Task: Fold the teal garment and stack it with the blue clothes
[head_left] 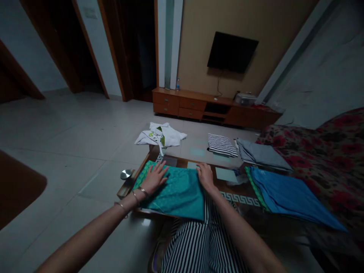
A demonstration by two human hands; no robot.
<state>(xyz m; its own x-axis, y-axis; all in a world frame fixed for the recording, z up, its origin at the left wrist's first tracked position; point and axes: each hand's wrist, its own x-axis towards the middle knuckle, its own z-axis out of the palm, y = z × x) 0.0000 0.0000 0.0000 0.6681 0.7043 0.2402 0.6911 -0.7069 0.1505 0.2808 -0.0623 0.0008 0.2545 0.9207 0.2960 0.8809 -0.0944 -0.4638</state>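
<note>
The open left hand (155,178) is laid flat on a teal cloth (173,195), and the open right hand (206,177) is laid on its far right corner, neither closed on it. The tabletop beneath is hidden; a blue garment (288,197) further right is dimly seen.

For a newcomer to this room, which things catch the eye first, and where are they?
The teal patterned cloth stands out first, lying flat on the wooden-framed table under the left hand and right hand. To its right lies a bright blue garment. Farther away sits a crumpled white shirt.
</note>
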